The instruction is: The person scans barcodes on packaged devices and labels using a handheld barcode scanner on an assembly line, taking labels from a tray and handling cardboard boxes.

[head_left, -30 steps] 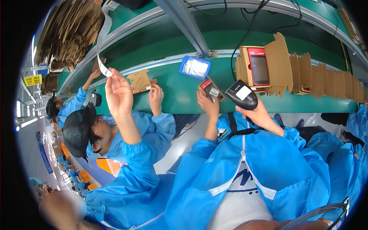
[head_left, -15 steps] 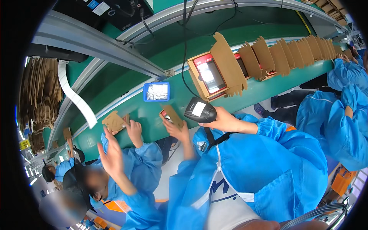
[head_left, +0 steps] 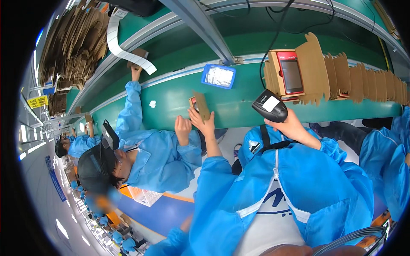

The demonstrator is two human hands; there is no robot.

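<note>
My left hand (head_left: 208,128) is closed on a small open cardboard box (head_left: 203,106) with a red item partly showing inside. Its flap stands up beside my fingers. In my right hand (head_left: 294,127) is a black barcode scanner (head_left: 279,112) with a white label on top, its cable rising from it. Just beyond the scanner, an open cardboard box holds a red-framed device with a dark screen (head_left: 292,76). A co-worker's hand (head_left: 183,128) is close to the left side of my box, fingers curled.
A blue tray (head_left: 203,74) of small white pieces sits on the green bench (head_left: 171,100). Several open boxes (head_left: 356,81) line up to the right. A metal post (head_left: 209,30) rises behind the tray. A label strip (head_left: 113,38) curls down at left, near stacked flat cardboard (head_left: 72,47).
The view has swung left. The co-worker's far arm now reaches across the bench to a cardboard piece. A raised hand at left is gone from there. I still hold the box and scanner.
</note>
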